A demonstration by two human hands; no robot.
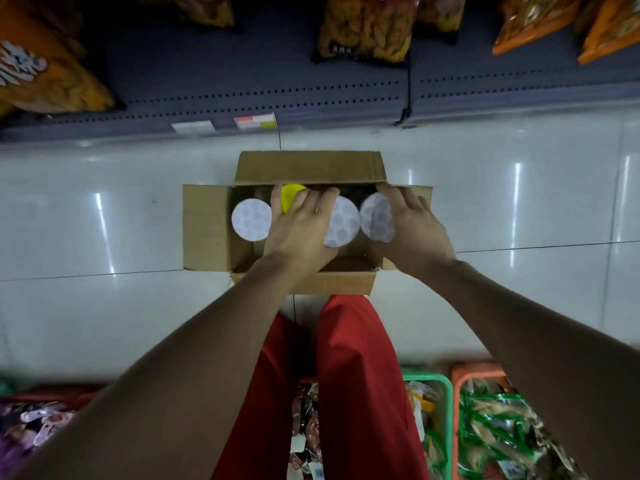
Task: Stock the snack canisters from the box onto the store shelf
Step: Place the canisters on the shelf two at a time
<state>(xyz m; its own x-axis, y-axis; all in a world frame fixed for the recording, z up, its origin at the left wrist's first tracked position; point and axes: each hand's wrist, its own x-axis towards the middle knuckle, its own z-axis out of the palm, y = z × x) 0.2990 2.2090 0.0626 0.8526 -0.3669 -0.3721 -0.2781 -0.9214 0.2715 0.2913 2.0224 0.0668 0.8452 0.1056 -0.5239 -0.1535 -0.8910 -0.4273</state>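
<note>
An open cardboard box (207, 233) sits on the white tiled floor below me. Inside stand snack canisters seen from above: one with a white lid (251, 220) at the left, one with a yellow lid (290, 197) at the back, and two more white-lidded ones (343, 221) (376, 218) toward the right. My left hand (300, 230) lies over the middle of the box, fingers curled around the yellow-lidded canister and touching the white one beside it. My right hand (412, 230) wraps the rightmost white-lidded canister from the right side.
The dark store shelf (242, 98) runs along the top, with snack bags (367, 26) on it and price tags (254, 121) on its edge. My red trousers (349, 375) are below. Baskets of packaged goods (485, 427) stand at the bottom edge behind me.
</note>
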